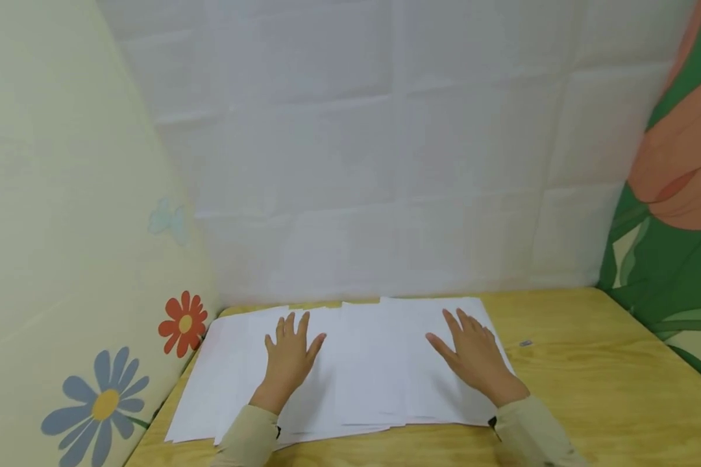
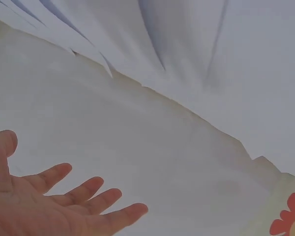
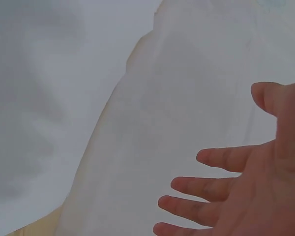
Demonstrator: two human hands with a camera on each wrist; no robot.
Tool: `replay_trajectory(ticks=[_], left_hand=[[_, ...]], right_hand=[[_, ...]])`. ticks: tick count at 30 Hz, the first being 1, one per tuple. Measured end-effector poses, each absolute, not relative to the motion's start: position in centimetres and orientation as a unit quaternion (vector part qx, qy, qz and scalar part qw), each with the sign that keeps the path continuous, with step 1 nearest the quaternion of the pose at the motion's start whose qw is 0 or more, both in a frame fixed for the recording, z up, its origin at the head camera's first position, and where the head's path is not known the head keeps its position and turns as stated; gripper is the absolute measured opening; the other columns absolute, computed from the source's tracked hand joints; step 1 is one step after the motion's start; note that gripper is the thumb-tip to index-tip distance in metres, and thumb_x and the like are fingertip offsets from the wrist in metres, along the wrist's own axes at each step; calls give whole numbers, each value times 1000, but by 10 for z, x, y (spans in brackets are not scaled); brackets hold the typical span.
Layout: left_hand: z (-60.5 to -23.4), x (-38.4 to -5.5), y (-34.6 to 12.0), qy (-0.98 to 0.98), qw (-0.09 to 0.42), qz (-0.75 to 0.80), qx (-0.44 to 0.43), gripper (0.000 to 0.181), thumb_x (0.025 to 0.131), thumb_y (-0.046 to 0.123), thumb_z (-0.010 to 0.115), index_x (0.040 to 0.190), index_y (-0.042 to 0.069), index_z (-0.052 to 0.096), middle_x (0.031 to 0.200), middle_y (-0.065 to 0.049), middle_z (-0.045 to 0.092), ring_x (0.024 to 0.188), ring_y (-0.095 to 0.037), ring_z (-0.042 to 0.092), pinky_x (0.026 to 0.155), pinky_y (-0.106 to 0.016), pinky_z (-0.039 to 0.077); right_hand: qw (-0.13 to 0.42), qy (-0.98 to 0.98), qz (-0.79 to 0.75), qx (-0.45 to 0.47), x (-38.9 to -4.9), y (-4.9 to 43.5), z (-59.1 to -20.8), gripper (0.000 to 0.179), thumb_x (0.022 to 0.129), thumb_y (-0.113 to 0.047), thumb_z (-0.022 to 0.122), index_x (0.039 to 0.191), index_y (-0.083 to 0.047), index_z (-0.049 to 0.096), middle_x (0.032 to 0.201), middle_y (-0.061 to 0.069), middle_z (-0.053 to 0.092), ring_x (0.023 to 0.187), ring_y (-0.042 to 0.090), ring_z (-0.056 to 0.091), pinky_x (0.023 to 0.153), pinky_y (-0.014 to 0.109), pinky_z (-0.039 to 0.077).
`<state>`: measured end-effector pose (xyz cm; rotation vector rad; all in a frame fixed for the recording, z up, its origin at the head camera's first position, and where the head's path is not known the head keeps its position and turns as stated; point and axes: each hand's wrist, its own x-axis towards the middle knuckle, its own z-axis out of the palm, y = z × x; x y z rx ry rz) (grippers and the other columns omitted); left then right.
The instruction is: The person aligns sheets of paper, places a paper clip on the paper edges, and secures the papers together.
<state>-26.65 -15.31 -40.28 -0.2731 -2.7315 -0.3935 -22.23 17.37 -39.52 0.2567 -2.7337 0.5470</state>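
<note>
Head view: overlapping white sheets (image 1: 372, 366) at 6 o'clock on the wood-grain worktop (image 1: 596, 370). Left hand (image 1: 289, 357) at 7, right hand (image 1: 478, 355) between 4 and 5, both above the paper, shadows below. Each grip spread, fingers apart, holding nothing. Small grey item (image 1: 526, 343) at 4, just beside the sheets; too small to identify.
</note>
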Motion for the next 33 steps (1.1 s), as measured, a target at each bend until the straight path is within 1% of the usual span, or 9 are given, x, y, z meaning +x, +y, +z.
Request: replay_trajectory(ticks=[5, 8, 15, 20, 27, 31, 33], left_hand=[[-401, -270, -171, -968, 172, -168, -63, 58, 98, 39, 51, 139, -1, 43, 136, -31, 40, 129, -49, 32, 95, -73, 26], [-402, -271, -185, -968, 167, -181, -40, 56, 99, 36, 51, 137, -4, 42, 133, -33, 41, 126, -49, 34, 93, -72, 28], [-406, -277, -211, -971, 157, -182, -6, 56, 99, 32, 49, 134, -11, 40, 129, -36, 41, 120, -53, 38, 88, -69, 33], [-410, -281, -225, -973, 148, -177, 9, 57, 99, 31, 49, 132, -14, 39, 125, -38, 42, 116, -55, 38, 85, -69, 35], [-415, -283, -243, -974, 131, -181, 46, 56, 98, 29, 48, 127, -18, 39, 119, -42, 43, 112, -57, 39, 83, -70, 35], [-417, -286, -252, -973, 111, -186, 72, 57, 98, 30, 46, 121, -21, 39, 116, -44, 42, 111, -58, 39, 85, -70, 35], [-418, -287, -258, -973, 105, -188, 85, 56, 99, 31, 44, 116, -22, 41, 112, -45, 44, 109, -59, 40, 84, -69, 36]], right_hand=[[155, -965, 200, 66, -224, 183, -400, 69, 101, -46, 43, 137, 12, 41, 138, 38, 38, 127, 53, 37, 98, 67, 30], [144, -968, 201, 54, -224, 187, -402, 69, 101, -46, 42, 135, 14, 42, 136, 40, 38, 125, 55, 37, 96, 68, 30], [133, -970, 200, 41, -225, 198, -403, 66, 101, -42, 43, 130, 17, 46, 130, 41, 43, 118, 57, 42, 91, 67, 35], [121, -971, 205, 40, -226, 203, -403, 63, 101, -40, 45, 127, 18, 49, 126, 41, 47, 114, 56, 45, 91, 65, 36], [100, -969, 223, 29, -229, 209, -406, 64, 101, -39, 45, 126, 20, 48, 125, 42, 47, 114, 58, 44, 93, 64, 36], [92, -967, 236, 20, -230, 213, -406, 64, 101, -37, 45, 124, 22, 47, 123, 43, 48, 114, 58, 44, 93, 64, 37], [82, -965, 249, 13, -231, 214, -407, 64, 101, -36, 45, 123, 24, 46, 123, 44, 47, 115, 58, 43, 94, 63, 36]])
